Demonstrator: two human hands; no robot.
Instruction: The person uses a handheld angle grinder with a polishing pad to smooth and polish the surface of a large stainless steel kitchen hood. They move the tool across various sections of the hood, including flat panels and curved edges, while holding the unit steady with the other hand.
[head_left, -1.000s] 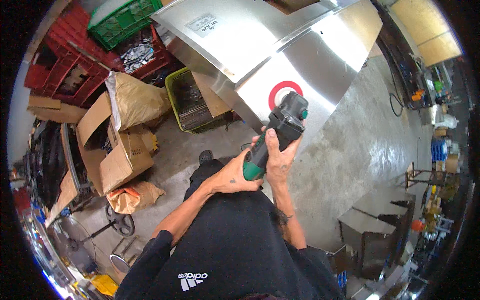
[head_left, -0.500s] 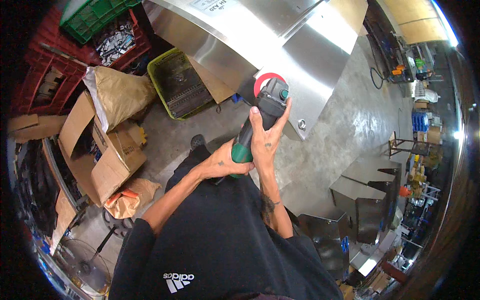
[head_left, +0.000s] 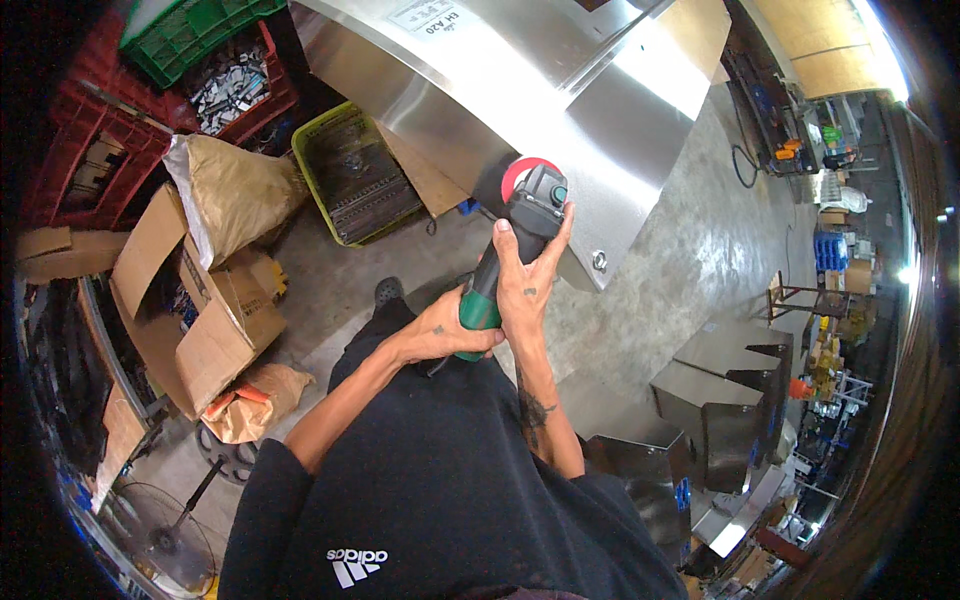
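Both my hands hold an angle grinder (head_left: 530, 217) with a dark body and a green rear end. My left hand (head_left: 450, 328) is wrapped round the green end, low on the tool. Farther up, my right hand (head_left: 530, 275) grips the dark body, thumb on one side and fingers on the other. A red-rimmed disc (head_left: 522, 170) at the grinder's head lies over the corner area of a shiny sheet-metal piece (head_left: 620, 150). Whether the disc touches the metal, I cannot tell. Near the sheet's closest corner is a small round fitting (head_left: 600, 261).
Left of the metal sit a yellow-green crate (head_left: 350, 240) of dark parts, a tan sack (head_left: 235, 190), an open cardboard box (head_left: 215, 340) and red crates (head_left: 60, 180). A fan (head_left: 170, 540) stands at lower left. Folded metal housings (head_left: 710, 410) are on the right.
The grinder and both hands have shifted slightly left relative to the metal's corner. The whole view has tilted a little. My grip stays the same.
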